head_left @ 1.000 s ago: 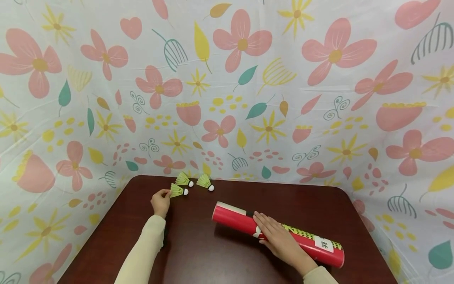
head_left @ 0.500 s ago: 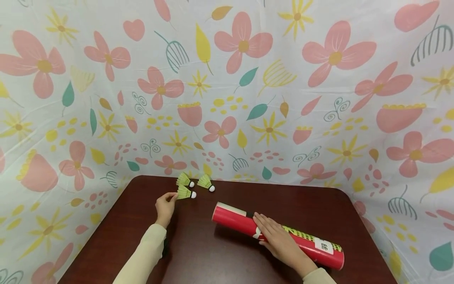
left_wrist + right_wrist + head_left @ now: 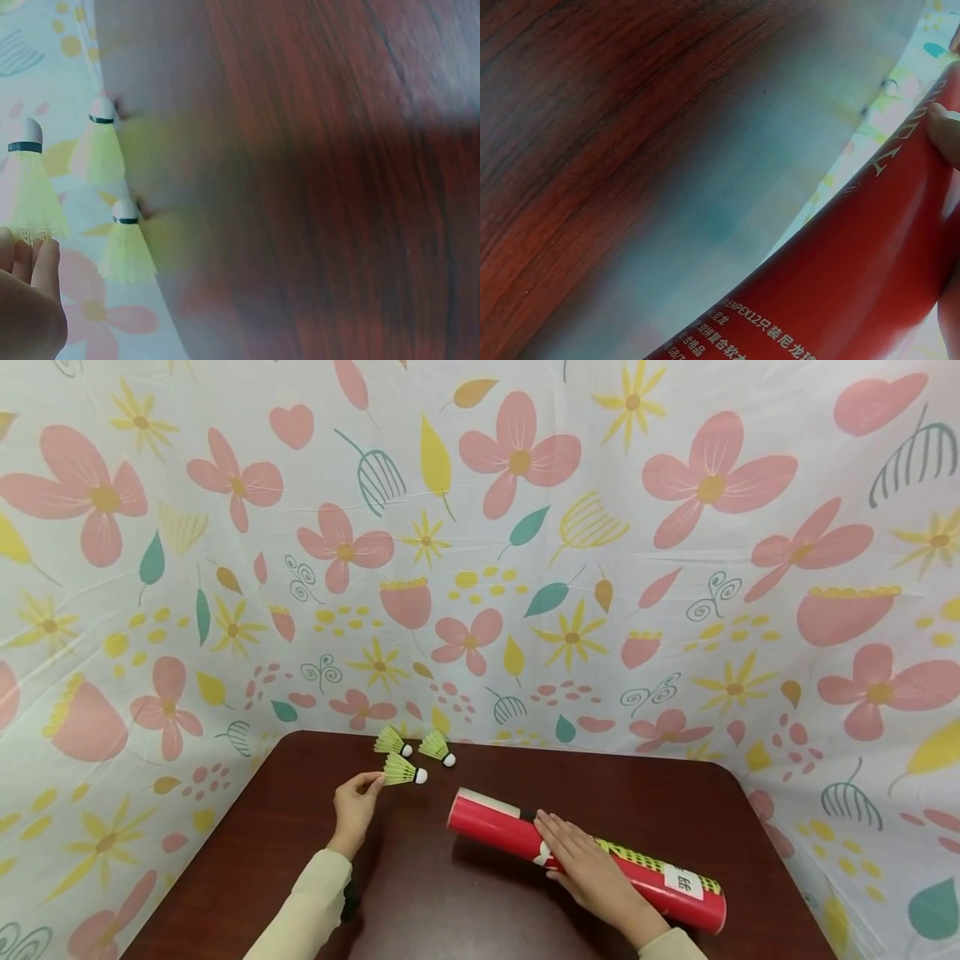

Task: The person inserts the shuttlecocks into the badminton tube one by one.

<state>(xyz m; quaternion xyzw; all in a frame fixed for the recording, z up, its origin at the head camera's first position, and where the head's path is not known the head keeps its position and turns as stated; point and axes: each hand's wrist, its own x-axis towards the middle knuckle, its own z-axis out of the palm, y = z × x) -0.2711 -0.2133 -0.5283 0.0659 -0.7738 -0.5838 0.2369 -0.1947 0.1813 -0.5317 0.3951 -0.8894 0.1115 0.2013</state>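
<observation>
My left hand pinches a yellow-green shuttlecock by the open rim of its skirt. Its white cork points right in the head view and up in the left wrist view. Behind it on the table lie a second shuttlecock and a third shuttlecock, both apart from my fingers. My right hand grips a long red shuttlecock tube around its middle, fingers over the top and thumb along the near side. The tube lies slanted, its left end farther from me. The right wrist view shows its printed red side.
The dark brown wooden table has rounded far corners. A white curtain with flower prints hangs right behind its far edge and at both sides. Both of my forearms, in cream sleeves, reach in from the front.
My left hand has drawn the pinched shuttlecock to the right and toward me, away from the other two. My right hand and the tube have stayed nearly in place.
</observation>
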